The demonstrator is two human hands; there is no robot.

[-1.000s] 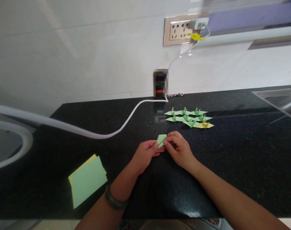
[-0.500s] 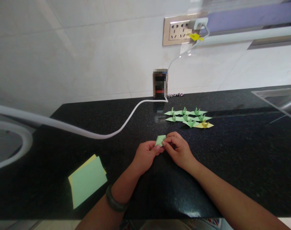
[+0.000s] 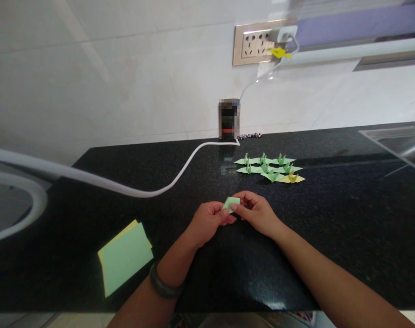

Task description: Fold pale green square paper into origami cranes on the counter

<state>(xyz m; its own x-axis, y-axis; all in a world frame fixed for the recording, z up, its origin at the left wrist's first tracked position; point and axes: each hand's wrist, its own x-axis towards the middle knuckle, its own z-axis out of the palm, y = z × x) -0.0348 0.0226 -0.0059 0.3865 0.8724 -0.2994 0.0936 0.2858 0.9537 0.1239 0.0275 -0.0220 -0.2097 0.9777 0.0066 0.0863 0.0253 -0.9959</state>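
- Your paper [image 3: 230, 202], a small folded piece of pale green, is held up between both hands, over the middle of the black counter [image 3: 333, 228].
- Its long axis slants across your view, from the low left end at your left thumb to the higher right end by your right fingers.
- A short, flat edge faces away from you toward the wall [image 3: 142, 86]; the narrower part points down and back toward you, partly behind your thumbs.
- Your left hand [image 3: 206, 222] is nearly closed, pinching the paper's left end with the thumb on top and fingers beneath.
- Your right hand [image 3: 258, 215] is half curled; its thumb presses the paper's near face, and its fingers curl behind the right end.
- Beyond your right hand, eight cranes [image 3: 266, 168] sit in close rows, seven green and one yellow, their wings spread left to right.
- Well to your left lie the sheets [image 3: 128, 262], green over yellow, slanting up to the right.
- A bracelet [image 3: 159, 285] circles your left forearm near the wrist.
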